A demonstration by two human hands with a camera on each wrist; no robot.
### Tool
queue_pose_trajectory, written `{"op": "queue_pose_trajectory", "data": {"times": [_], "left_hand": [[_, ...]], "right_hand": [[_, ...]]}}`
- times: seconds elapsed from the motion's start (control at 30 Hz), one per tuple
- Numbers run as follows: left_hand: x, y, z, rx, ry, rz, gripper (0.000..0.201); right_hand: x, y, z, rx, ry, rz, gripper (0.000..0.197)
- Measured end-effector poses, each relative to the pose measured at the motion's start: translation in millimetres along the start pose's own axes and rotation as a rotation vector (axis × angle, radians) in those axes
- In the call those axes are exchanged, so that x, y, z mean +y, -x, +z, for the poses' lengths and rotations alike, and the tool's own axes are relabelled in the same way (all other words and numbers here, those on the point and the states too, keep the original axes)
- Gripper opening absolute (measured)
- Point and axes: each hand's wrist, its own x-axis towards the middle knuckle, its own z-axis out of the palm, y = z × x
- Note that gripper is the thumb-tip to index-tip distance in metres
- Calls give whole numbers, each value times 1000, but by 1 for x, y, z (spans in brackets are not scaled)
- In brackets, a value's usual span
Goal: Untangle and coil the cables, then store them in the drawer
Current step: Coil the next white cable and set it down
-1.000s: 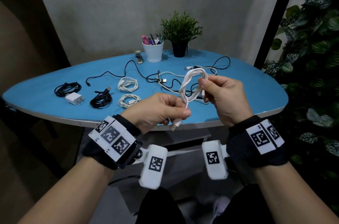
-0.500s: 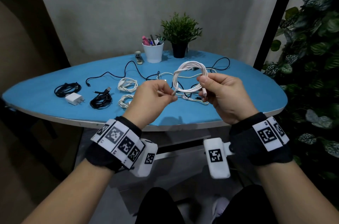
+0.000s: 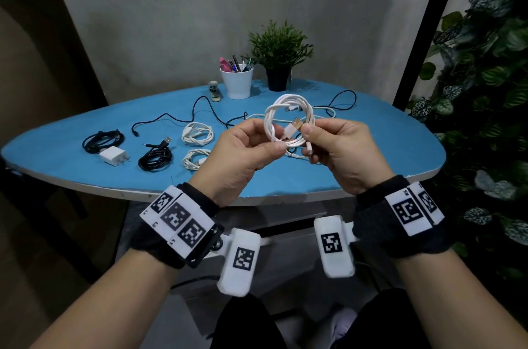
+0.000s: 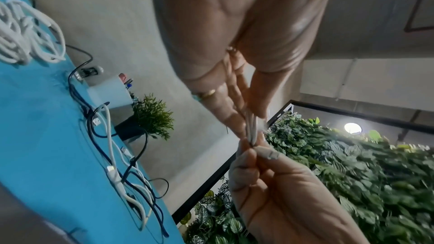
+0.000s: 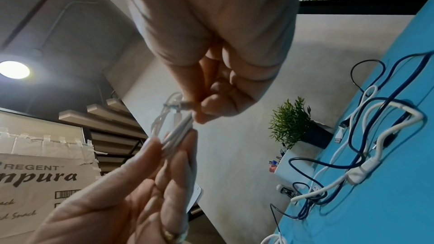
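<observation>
A white cable (image 3: 288, 108) wound into a round coil is held upright above the near side of the blue table (image 3: 400, 148). My left hand (image 3: 271, 140) pinches the coil's lower left strands. My right hand (image 3: 308, 134) pinches the right side, its fingertips at the gold USB plug (image 3: 295, 124) that pokes through the loop. In the left wrist view the strands (image 4: 251, 127) sit between the fingertips of both hands. The same bundle (image 5: 173, 133) shows in the right wrist view. A tangle of white and black cables (image 3: 328, 111) lies on the table behind the hands.
Left of the hands lie two white coils (image 3: 197, 133) (image 3: 195, 158), two black coils (image 3: 103, 140) (image 3: 155, 158) and a white charger (image 3: 113, 156). A pen cup (image 3: 236, 83), a potted plant (image 3: 278, 63) and a stapler (image 3: 214, 90) stand at the back. A grey drawer unit (image 3: 285, 217) sits under the table.
The coil has risen and rounded out from a long loop. My left hand moved up from the hanging plug end to the coil, and the plug now pokes through it.
</observation>
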Motion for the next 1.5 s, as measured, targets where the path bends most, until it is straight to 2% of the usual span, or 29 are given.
{"op": "queue_pose_trajectory", "data": {"times": [0.2, 0.3, 0.4, 0.43, 0.47, 0.53, 0.6, 0.7, 0.87, 1.17, 1.37, 1.5], "left_hand": [[2, 0, 3, 33, -157, 36, 9], [4, -1, 1, 38, -155, -19, 5], [4, -1, -4, -16, -110, -119, 4], [4, -2, -5, -32, -117, -142, 10], [5, -1, -6, -47, -122, -168, 14], [7, 0, -7, -65, -134, -203, 7], [6, 2, -6, -78, -161, -211, 15], [5, 2, -4, -72, -185, -203, 17], [4, 1, 0, -58, -102, -220, 18], [4, 2, 4, -36, -17, -238, 22], [3, 1, 6, -11, 15, -237, 21], [2, 1, 6, -19, 121, -249, 19]], "right_hand": [[3, 0, 3, -23, -30, 7, 7], [5, 2, 3, -88, -38, 35, 13], [5, 4, 4, -153, -5, 34, 19], [5, 5, 4, -165, 7, 27, 19], [5, 5, 5, -166, 17, 17, 19], [6, 5, 6, -135, 41, -10, 16], [5, 4, 5, -103, 71, -31, 13], [5, 4, 4, -122, 133, -56, 15], [1, 5, 1, -192, 247, -81, 16], [-1, 7, -2, -233, 266, -61, 15], [-4, 8, -1, -249, 302, -78, 16], [-7, 10, 4, -220, 279, -96, 19]]}}
